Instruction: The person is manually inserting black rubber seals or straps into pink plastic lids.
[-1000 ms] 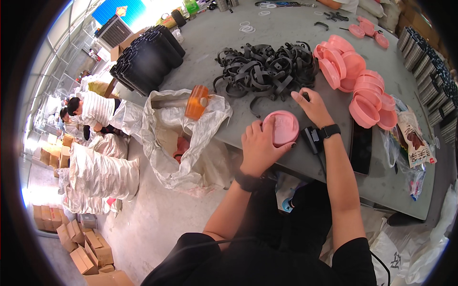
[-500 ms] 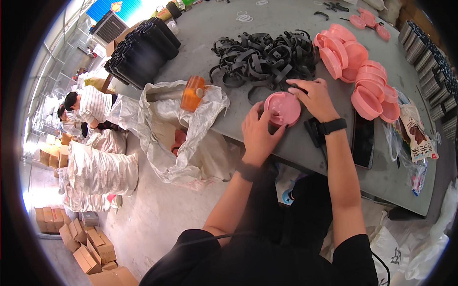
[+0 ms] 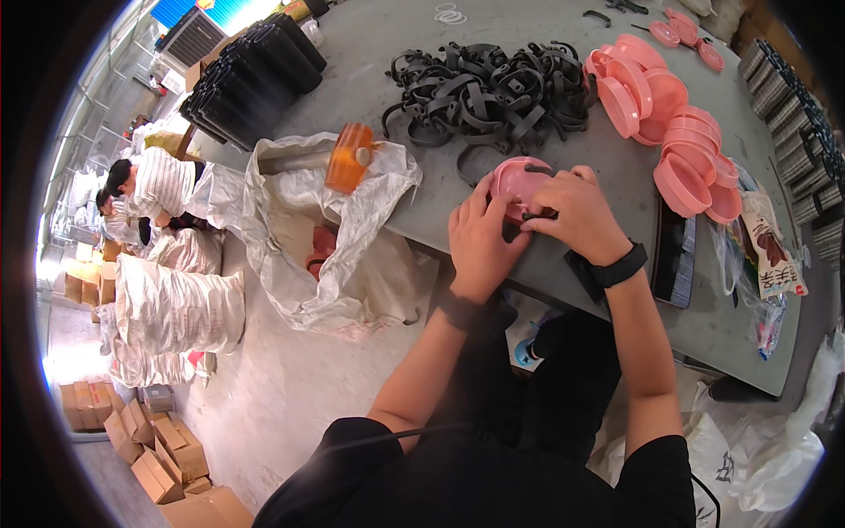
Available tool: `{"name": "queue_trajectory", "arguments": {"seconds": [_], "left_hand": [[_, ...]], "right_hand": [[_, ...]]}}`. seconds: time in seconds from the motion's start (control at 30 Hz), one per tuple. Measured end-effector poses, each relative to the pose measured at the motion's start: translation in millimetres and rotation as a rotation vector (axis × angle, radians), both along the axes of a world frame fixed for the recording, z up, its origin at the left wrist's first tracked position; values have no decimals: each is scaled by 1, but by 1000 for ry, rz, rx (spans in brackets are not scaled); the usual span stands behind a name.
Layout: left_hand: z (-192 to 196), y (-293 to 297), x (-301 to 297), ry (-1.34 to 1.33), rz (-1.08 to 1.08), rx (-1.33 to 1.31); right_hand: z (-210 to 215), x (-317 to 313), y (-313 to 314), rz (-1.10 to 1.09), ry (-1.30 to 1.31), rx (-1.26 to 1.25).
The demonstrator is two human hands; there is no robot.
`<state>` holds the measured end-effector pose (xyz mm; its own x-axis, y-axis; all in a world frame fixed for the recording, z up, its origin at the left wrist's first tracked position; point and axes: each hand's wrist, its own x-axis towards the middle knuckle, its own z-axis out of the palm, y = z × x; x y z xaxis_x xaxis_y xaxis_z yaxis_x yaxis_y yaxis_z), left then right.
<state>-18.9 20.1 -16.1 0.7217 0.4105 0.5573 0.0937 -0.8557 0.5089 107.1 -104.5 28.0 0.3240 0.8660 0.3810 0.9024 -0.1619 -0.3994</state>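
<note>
A round pink plastic lid (image 3: 518, 180) is gripped at the table's near edge by my left hand (image 3: 480, 242), its fingers closed round the left side of the rim. My right hand (image 3: 585, 216) pinches a black plastic strap handle against the lid's top; an end of the strap shows under my fingertips and the rest is mostly covered. Just beyond the lid lies a tangled pile of black strap handles (image 3: 493, 92). Stacked pink lids (image 3: 687, 150) lie to the right of my hands.
An open white woven sack (image 3: 290, 273) with an orange container (image 3: 350, 157) at its mouth stands left of the table (image 3: 563, 26). Black cylinders (image 3: 255, 79) are stacked far left. A dark flat object (image 3: 673, 255) and plastic packages (image 3: 766, 233) lie right. Two people (image 3: 163, 189) are at the left.
My right hand has moved down and inward over the lid, bringing the black strap across its top. My left hand still holds the lid, now tilted slightly. The view has shifted a little.
</note>
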Motion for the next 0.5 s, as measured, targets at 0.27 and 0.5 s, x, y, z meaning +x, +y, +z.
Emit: {"name": "queue_trajectory", "arguments": {"seconds": [0.27,0.5], "left_hand": [[4,14,-4,63,-104,-66],[5,29,0,95,-218,-163]], "right_hand": [[2,2,3,-43,149,-39],[2,2,10,30,0,-32]]}}
